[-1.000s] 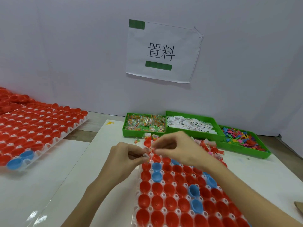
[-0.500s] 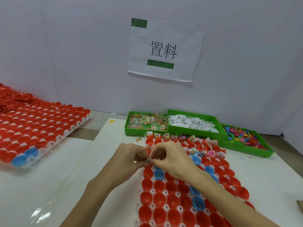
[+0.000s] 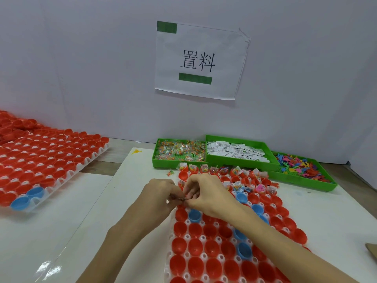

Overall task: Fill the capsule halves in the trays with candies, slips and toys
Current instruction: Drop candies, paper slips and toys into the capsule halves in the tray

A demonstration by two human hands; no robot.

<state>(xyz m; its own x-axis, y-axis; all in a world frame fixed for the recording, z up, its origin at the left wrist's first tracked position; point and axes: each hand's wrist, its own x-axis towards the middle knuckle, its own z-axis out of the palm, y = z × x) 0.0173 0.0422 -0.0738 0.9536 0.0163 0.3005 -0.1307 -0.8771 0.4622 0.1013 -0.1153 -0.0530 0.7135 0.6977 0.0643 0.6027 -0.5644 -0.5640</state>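
**Candy going into the third row**

Over the near tray [image 3: 204, 260], left hand [image 3: 161, 193] and right hand [image 3: 206, 193] pinch one small candy packet [image 3: 180, 199] together. Filling looks barely begun; next, drop it into an empty red half [image 3: 180, 213].

We hold our left hand [image 3: 161, 193] and right hand [image 3: 206, 190] together, fingertips meeting, both pinching something small; forearms angle inward.

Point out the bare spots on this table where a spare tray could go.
Bare white tabletop lies between the left tray of red capsule halves and the near capsule tray; another patch sits right of it, before the green toy bin. Around both hands it is crowded.
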